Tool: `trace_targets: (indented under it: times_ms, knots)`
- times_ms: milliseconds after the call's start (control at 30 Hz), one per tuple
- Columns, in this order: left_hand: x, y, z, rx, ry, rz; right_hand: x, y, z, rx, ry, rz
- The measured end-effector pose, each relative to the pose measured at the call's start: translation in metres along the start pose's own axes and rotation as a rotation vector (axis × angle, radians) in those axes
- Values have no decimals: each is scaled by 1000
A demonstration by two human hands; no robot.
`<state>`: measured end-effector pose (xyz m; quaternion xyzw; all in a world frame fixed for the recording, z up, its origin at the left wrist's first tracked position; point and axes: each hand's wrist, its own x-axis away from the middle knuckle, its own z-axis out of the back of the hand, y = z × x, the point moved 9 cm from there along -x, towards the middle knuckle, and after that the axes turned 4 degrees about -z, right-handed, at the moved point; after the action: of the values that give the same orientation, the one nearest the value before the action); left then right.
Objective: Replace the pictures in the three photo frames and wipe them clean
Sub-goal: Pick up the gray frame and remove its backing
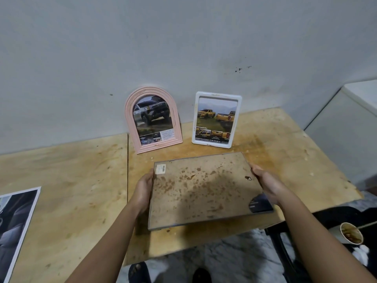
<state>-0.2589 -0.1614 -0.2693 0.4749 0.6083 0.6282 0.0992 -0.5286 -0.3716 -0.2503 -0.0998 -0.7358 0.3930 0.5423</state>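
Loose print [17, 221] lies flat on table [71, 170], near left; likely replacement kept within reach. Left hand [143, 188] grips left edge of large frame [204, 190]; right hand [267, 184] grips right edge, thumb on top, fingers hidden beneath. Large frame held face down, stained backing board up, probably for access to backing; resting or lifted, cannot tell. Torn near-right corner exposes dark picture. Beyond, pink arched frame [153, 119] and white frame [216, 119] lean on wall [183, 48], truck pictures facing out.

Between the left hand [143, 190] and right hand [269, 185] the frame back [204, 190] is brown, blotched darker; beyond them, a pink frame [152, 90] and a white frame [212, 144] on the tan, rust-stained desk [285, 150].
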Motion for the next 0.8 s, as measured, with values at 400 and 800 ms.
trace_targets:
  times_ms: [400,800]
  knots:
    - [-8,-23,-27,33,93,-47,-33,-2,12,635,224,309]
    - [-12,-32,-28,-704,152,-236,-58,8,19,732,242,415]
